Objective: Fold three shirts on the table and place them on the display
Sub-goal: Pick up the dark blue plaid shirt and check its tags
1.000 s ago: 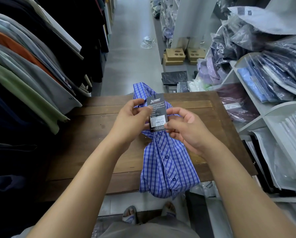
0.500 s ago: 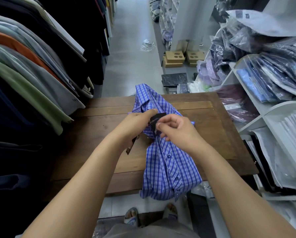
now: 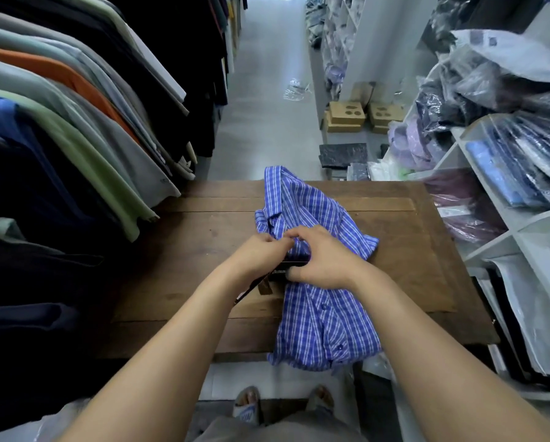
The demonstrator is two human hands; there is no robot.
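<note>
A blue checked shirt (image 3: 323, 317) lies lengthwise on the wooden table (image 3: 404, 250), its collar at the far end and its hem hanging over the near edge. My left hand (image 3: 260, 255) and my right hand (image 3: 321, 260) meet over the shirt's chest, both pinching the fabric near the placket. A black hang tag (image 3: 278, 274) pokes out under my hands, partly hidden by my right thumb. Only this one shirt is on the table.
A rack of hanging shirts (image 3: 75, 129) crowds the left side of the table. White shelves (image 3: 503, 237) with bagged shirts stand on the right. Cardboard boxes (image 3: 347, 116) and dark packs sit on the aisle floor beyond the table.
The hang tag was held up in front of me; now it is down under my hands. Both hands have dropped onto the shirt's chest and closed together on the fabric.
</note>
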